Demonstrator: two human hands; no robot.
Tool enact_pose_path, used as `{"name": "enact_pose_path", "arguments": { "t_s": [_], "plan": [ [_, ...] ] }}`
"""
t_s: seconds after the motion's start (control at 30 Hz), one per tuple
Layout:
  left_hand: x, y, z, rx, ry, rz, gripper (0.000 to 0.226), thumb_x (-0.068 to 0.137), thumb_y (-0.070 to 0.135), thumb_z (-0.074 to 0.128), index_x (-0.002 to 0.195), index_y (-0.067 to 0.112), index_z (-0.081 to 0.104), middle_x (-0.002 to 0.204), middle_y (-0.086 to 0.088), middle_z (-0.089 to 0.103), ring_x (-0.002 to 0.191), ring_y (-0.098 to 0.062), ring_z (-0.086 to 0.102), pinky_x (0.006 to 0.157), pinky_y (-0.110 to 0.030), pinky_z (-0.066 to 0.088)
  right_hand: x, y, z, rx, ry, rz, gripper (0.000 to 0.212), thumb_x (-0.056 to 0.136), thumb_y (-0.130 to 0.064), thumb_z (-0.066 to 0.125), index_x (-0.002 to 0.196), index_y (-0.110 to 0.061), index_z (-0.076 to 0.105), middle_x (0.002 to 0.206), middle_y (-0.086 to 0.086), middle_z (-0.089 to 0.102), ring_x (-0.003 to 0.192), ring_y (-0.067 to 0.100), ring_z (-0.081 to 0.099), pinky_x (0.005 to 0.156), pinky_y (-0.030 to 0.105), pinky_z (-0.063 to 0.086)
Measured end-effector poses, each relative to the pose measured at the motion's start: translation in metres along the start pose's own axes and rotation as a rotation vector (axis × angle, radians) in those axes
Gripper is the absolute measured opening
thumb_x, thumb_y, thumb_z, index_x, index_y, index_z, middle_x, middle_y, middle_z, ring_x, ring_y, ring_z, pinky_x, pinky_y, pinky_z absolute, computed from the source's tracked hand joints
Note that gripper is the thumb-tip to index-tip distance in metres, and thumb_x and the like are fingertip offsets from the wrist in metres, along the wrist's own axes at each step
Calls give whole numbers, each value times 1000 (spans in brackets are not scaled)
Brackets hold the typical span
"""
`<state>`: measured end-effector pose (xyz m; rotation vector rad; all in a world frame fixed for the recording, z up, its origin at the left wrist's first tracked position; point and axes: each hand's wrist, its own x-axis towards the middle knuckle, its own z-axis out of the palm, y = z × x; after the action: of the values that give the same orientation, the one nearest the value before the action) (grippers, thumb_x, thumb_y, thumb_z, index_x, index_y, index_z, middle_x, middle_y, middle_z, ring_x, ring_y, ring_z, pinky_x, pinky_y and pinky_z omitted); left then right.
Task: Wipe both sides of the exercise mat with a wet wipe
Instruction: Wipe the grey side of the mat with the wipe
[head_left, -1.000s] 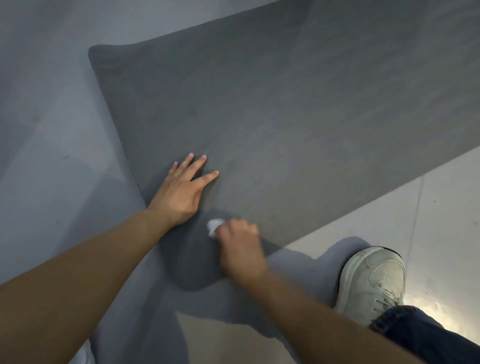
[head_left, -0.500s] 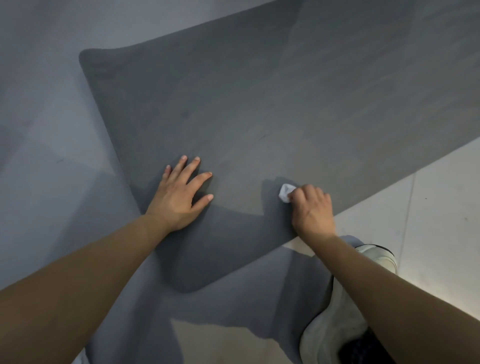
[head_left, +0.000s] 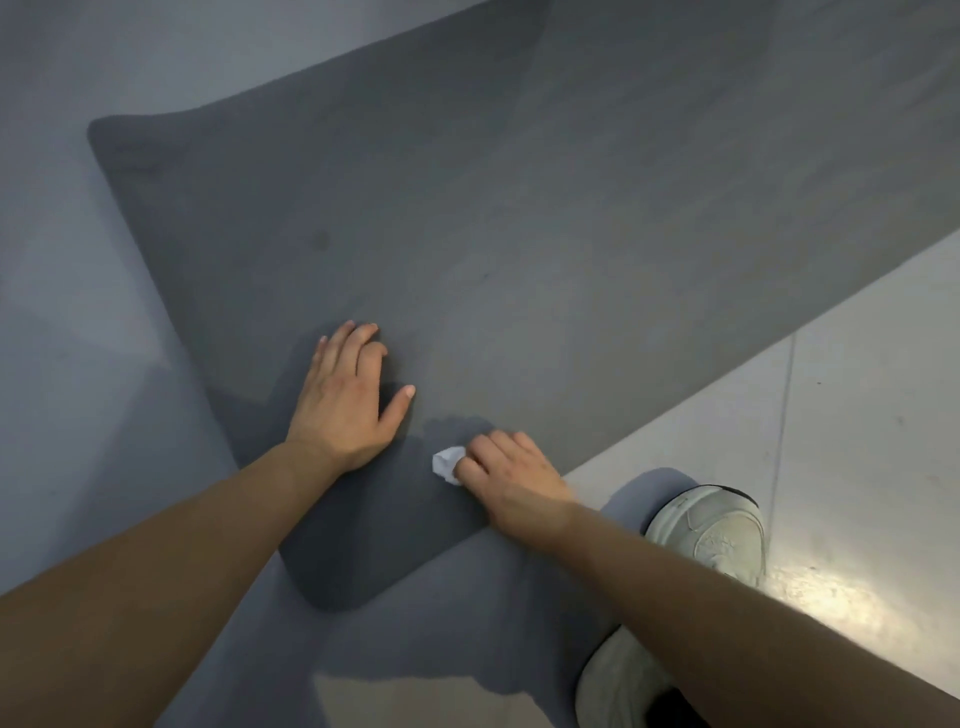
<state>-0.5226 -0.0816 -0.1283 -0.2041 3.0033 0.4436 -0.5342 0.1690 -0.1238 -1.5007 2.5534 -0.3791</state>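
A dark grey exercise mat (head_left: 519, 234) lies flat on the floor and runs from the near left corner to the far right. My left hand (head_left: 345, 400) presses flat on the mat near its near end, fingers spread. Just to its right, my right hand (head_left: 506, 480) grips a crumpled white wet wipe (head_left: 448, 464) against the mat close to the near long edge. Only a small part of the wipe shows beyond my fingers.
Pale floor tiles (head_left: 831, 415) lie to the right of the mat. A white sneaker (head_left: 711, 530) stands on the tiles beside the mat's near edge, with a second one (head_left: 618, 680) lower down. Grey floor in shadow (head_left: 78, 364) lies on the left.
My right hand with the wipe swept right along the mat's near edge, then back left toward my left hand. The left hand stayed pressed on the mat.
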Motion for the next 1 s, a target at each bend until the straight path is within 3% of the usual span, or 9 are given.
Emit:
{"name": "enact_pose_path", "arguments": {
  "t_s": [0.1, 0.23, 0.37, 0.47, 0.6, 0.7, 0.77, 0.9, 1.0],
  "plan": [
    [13, 11, -1, 84, 59, -63, 62, 92, 54, 42, 135, 9, 47, 132, -15, 48, 128, -37, 40, 118, -57, 24, 2, 66, -16, -84, 69, 128, 12, 77, -12, 50, 86, -13, 58, 81, 10, 51, 71, 29, 50, 63, 37, 29],
    [29, 19, 0, 194, 67, -53, 58, 96, 57, 41, 146, 27, 45, 119, -13, 45, 116, -35, 42, 117, -58, 23, -11, 161, -45, -164, 175, 578, 14, 72, -2, 57, 84, -9, 55, 80, 16, 51, 69, 35, 52, 62, 35, 27],
    [47, 31, 6, 116, 71, 8, 60, 93, 56, 41, 130, 11, 53, 141, -15, 42, 136, -38, 35, 121, -56, 17, -8, 159, -48, -133, 264, 758, 6, 80, -5, 50, 83, -7, 54, 79, 17, 52, 68, 37, 52, 61, 37, 32],
    [66, 45, 13, 36, 13, 95, 66, 95, 54, 39, 142, 9, 44, 163, -10, 24, 153, -30, 13, 124, -52, 12, 2, 107, -28, -51, 293, 620, 16, 83, -14, 44, 95, -13, 55, 78, 14, 54, 66, 35, 52, 60, 37, 34],
    [96, 47, 14, 125, -70, 99, 81, 94, 66, 19, 161, 24, 10, 169, -5, -3, 155, -28, -8, 124, -54, 2, 7, 44, -7, 23, 144, 255, 17, 86, -13, 53, 101, -15, 62, 86, 7, 53, 76, 29, 48, 65, 37, 28],
    [104, 41, 16, 177, -74, 97, 82, 93, 70, 16, 161, 27, 6, 169, -4, -7, 154, -29, -12, 124, -54, 0, 11, 61, -12, 6, 108, 94, 10, 82, -8, 57, 91, -12, 59, 83, 8, 50, 74, 28, 44, 63, 37, 30],
    [103, 41, 18, 176, -53, 99, 81, 94, 70, 19, 161, 28, 9, 169, -3, -4, 155, -28, -10, 124, -54, 1, 14, 97, -20, -49, 109, 101, 10, 79, -12, 57, 89, -14, 58, 83, 9, 50, 73, 28, 44, 63, 37, 28],
    [102, 41, 20, 149, -14, 88, 79, 94, 70, 26, 161, 30, 13, 169, -1, 2, 155, -26, -6, 125, -53, 4, 13, 191, -43, -167, 268, 537, 7, 76, -9, 55, 82, -12, 59, 80, 13, 53, 71, 35, 52, 62, 38, 30],
    [102, 41, 18, 136, -10, 86, 79, 94, 70, 28, 160, 30, 14, 169, -1, 3, 155, -25, -7, 125, -53, 4, 16, 214, -51, -157, 354, 806, 5, 84, -10, 54, 86, -10, 59, 84, 13, 57, 75, 37, 53, 64, 38, 33]
  ]
}}
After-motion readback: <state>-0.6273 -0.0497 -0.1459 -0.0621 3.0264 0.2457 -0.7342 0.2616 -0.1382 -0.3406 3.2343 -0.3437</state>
